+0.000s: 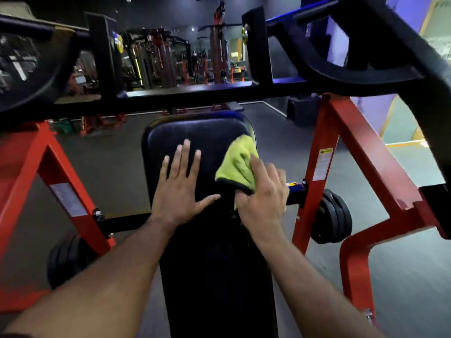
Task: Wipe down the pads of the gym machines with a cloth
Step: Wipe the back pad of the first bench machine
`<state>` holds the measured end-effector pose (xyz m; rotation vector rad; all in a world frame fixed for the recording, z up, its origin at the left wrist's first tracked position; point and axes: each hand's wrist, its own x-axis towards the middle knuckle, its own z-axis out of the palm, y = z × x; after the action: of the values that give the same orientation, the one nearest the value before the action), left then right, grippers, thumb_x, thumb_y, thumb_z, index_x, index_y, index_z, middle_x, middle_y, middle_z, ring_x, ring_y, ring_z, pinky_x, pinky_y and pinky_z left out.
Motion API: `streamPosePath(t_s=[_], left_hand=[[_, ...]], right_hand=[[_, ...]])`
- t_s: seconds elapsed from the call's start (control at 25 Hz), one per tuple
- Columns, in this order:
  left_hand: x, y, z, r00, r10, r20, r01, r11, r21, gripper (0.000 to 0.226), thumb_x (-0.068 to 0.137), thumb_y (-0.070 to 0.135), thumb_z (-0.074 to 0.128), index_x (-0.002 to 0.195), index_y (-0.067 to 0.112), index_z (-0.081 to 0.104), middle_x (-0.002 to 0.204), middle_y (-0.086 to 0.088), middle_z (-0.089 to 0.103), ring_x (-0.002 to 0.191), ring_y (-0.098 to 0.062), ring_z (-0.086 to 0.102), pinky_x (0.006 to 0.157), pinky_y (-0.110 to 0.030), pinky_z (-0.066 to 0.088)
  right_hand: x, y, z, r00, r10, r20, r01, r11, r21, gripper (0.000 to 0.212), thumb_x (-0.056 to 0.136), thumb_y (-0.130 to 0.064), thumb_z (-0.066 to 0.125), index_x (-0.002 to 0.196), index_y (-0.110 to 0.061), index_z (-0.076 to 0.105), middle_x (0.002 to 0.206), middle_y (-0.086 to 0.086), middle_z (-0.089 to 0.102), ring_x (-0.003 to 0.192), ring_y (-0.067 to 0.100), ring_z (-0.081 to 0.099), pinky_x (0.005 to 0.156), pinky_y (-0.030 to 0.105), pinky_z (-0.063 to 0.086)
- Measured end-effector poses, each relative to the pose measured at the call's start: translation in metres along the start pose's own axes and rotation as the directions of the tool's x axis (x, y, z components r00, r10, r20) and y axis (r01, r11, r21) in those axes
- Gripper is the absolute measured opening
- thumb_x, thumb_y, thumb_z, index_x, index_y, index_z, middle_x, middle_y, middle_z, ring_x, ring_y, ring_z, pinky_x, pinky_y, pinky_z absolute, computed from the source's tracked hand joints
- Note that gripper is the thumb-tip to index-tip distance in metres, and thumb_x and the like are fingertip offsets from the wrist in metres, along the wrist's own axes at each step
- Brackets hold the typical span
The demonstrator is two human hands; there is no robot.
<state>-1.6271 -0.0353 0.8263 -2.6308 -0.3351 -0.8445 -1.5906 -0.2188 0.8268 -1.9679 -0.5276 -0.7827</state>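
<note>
A long black bench pad (195, 132) runs away from me down the middle of a red-framed machine. My left hand (181, 186) lies flat on the pad with its fingers spread and straight. My right hand (264, 196) grips a yellow-green cloth (238, 162) with a dark edge and holds it against the pad's right side. The cloth bunches out beyond my fingers toward the pad's far right corner.
Red frame legs stand at the left (66, 191) and right (324, 167) of the bench. A black crossbar (195, 96) spans above the pad's far end. Black weight plates hang at the right (334, 213) and lower left (66, 259). More machines stand in the dark background.
</note>
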Motion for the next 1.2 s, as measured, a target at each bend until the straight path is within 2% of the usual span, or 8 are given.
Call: streamPosePath(t_s=[0.12,0.2,0.32,0.4,0.68,0.92,1.04,1.2], left_hand=[[-0.004,0.007,0.009,0.997,-0.068,0.045,0.067,0.997,0.029,0.108,0.08,0.081,0.033,0.154,0.003,0.019,0.161,-0.023,0.016,0.151,-0.032,0.006,0.122,-0.05,0.011],[-0.006,0.008,0.01,0.994,-0.089,0.067,0.088,0.996,0.025,0.103,0.084,0.075,0.029,0.148,-0.005,0.029,0.154,-0.029,0.03,0.147,-0.036,0.013,0.122,-0.049,0.01],[-0.006,0.004,0.017,0.993,-0.102,0.053,0.1,0.994,0.032,0.097,0.085,0.069,0.03,0.135,-0.012,0.046,0.139,-0.034,0.047,0.137,-0.041,0.024,0.12,-0.047,0.008],[-0.007,0.005,0.021,0.995,-0.102,0.014,0.102,0.995,0.019,0.097,0.086,0.069,0.034,0.141,-0.011,0.039,0.145,-0.032,0.04,0.139,-0.039,0.024,0.12,-0.047,0.009],[-0.009,0.004,0.019,0.993,-0.115,-0.03,0.114,0.993,-0.034,0.1,0.091,0.07,0.032,0.154,-0.002,0.005,0.164,-0.018,-0.007,0.152,-0.027,-0.007,0.124,-0.045,0.007],[-0.009,0.003,0.023,0.99,-0.127,-0.067,0.123,0.99,-0.07,0.099,0.091,0.069,0.035,0.154,-0.002,0.006,0.164,-0.018,-0.005,0.152,-0.029,-0.005,0.123,-0.047,0.013],[-0.008,0.003,0.027,0.986,-0.123,-0.116,0.112,0.989,-0.098,0.099,0.089,0.068,0.04,0.154,-0.002,0.011,0.164,-0.018,-0.001,0.152,-0.029,0.0,0.122,-0.048,0.016],[-0.011,0.001,0.029,0.986,-0.116,-0.117,0.103,0.988,-0.112,0.098,0.089,0.066,0.044,0.154,-0.001,0.014,0.164,-0.017,0.003,0.153,-0.028,0.002,0.122,-0.048,0.018]], right_hand=[[0.075,-0.054,0.03,0.944,-0.329,0.014,0.328,0.937,-0.121,0.069,0.057,-0.013,0.07,0.123,-0.031,0.058,0.104,0.01,0.054,0.104,0.033,0.049,0.092,0.061,0.041],[0.1,-0.085,0.056,0.837,-0.505,0.212,0.544,0.81,-0.219,0.059,0.071,-0.017,0.071,0.125,-0.035,0.058,0.125,0.015,0.049,0.126,0.036,0.037,0.104,0.072,0.026],[0.12,-0.117,0.091,0.63,-0.533,0.564,0.747,0.614,-0.254,0.052,0.089,-0.024,0.055,0.136,-0.041,0.043,0.155,0.009,0.03,0.148,0.038,0.013,0.107,0.077,0.008],[0.133,-0.122,0.096,0.573,-0.496,0.652,0.767,0.605,-0.214,0.062,0.083,-0.032,0.056,0.141,-0.042,0.036,0.156,0.001,0.034,0.145,0.034,0.027,0.107,0.074,0.017],[0.157,-0.114,0.069,0.78,-0.262,0.569,0.432,0.883,-0.186,0.051,0.081,-0.024,0.053,0.129,-0.039,0.053,0.123,0.0,0.063,0.115,0.029,0.059,0.098,0.051,0.042],[0.16,-0.079,0.057,0.956,0.026,0.293,0.072,0.945,-0.32,0.035,0.077,-0.026,0.055,0.111,-0.022,0.06,0.108,0.007,0.066,0.105,0.034,0.061,0.097,0.055,0.041],[0.162,-0.1,0.075,0.938,-0.099,0.333,0.229,0.896,-0.38,0.039,0.075,-0.034,0.053,0.11,-0.02,0.062,0.111,0.008,0.067,0.106,0.033,0.061,0.094,0.048,0.041],[0.169,-0.128,0.093,0.737,-0.38,0.559,0.557,0.809,-0.185,0.05,0.077,-0.038,0.05,0.126,-0.036,0.062,0.122,0.008,0.067,0.109,0.032,0.062,0.085,0.038,0.047]])
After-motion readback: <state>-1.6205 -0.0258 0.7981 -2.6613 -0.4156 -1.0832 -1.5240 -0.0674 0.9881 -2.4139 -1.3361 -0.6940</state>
